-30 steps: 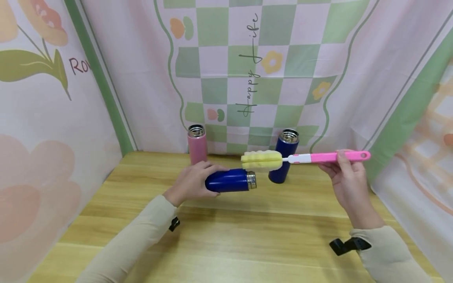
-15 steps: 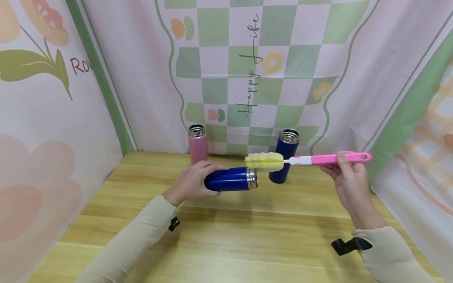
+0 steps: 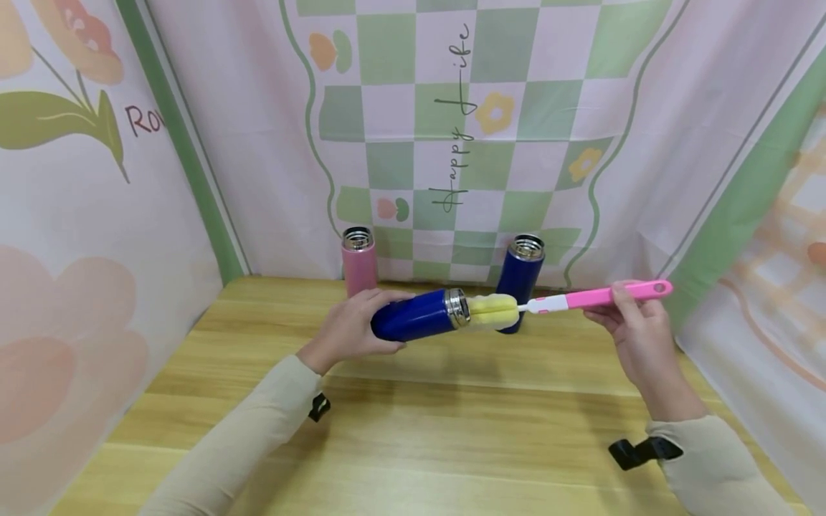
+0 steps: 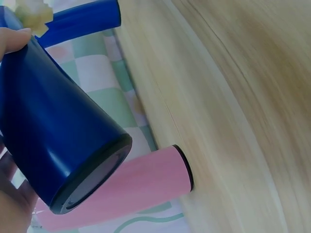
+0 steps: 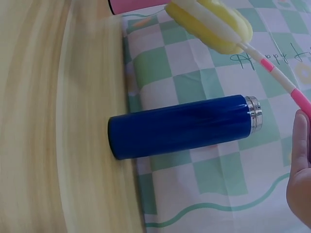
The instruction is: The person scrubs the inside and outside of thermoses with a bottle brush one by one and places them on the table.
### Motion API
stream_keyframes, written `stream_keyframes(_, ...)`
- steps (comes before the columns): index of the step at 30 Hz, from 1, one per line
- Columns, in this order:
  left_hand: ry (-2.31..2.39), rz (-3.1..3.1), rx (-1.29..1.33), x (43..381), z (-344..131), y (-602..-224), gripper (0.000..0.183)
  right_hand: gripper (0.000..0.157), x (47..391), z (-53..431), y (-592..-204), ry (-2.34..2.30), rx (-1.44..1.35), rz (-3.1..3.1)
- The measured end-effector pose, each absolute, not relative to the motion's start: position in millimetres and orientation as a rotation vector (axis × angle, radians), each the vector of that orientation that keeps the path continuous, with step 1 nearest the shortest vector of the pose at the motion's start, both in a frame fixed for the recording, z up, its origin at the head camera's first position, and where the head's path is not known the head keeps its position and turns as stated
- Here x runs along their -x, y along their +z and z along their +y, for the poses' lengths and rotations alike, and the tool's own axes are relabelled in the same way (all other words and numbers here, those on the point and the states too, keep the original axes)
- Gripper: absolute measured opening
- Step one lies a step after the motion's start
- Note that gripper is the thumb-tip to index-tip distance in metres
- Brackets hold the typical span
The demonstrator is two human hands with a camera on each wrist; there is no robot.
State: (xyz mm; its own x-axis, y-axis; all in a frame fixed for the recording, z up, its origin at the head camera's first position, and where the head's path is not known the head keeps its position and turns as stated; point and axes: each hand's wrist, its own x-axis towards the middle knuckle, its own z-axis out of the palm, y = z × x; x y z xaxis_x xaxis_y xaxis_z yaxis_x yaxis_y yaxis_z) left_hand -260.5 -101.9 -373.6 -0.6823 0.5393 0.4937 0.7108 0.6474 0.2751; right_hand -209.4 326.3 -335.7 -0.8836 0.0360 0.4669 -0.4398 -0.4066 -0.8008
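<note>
My left hand [image 3: 382, 324] grips a dark blue steel bottle [image 3: 413, 322] above the wooden table [image 3: 452, 430], held sideways with its silver mouth tipped up to the right. My right hand [image 3: 613, 304] pinches the pink handle [image 3: 606, 294] of a bottle brush. The brush's yellow sponge head [image 3: 493, 312] sits at the bottle's mouth, its tip just inside. The left wrist view shows the held bottle's base [image 4: 73, 179] and my fingertip [image 4: 12, 39]. In the right wrist view the sponge [image 5: 214, 24] and white-pink stem [image 5: 277, 77] lead back to my hand [image 5: 299, 184].
A second blue bottle [image 3: 524, 276] stands open behind the sponge, and a pink bottle [image 3: 359, 269] stands open at the back left; both are near the patterned cloth backdrop [image 3: 452, 143]. Cloth walls close in the left and right sides. Straps sit at both wrists.
The left hand tilted the bottle's mouth upward. The right hand lowered the brush and slid the sponge head leftward from above the bottle into its mouth.
</note>
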Motion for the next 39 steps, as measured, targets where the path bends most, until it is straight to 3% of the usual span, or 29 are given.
stream_keyframes(39, -0.957, -2.568, 0.78, 261.2, -93.2, -378.1, 0.079, 0.012, 206.5, 332.7, -333.8, 2.417, -0.576, -1.376)
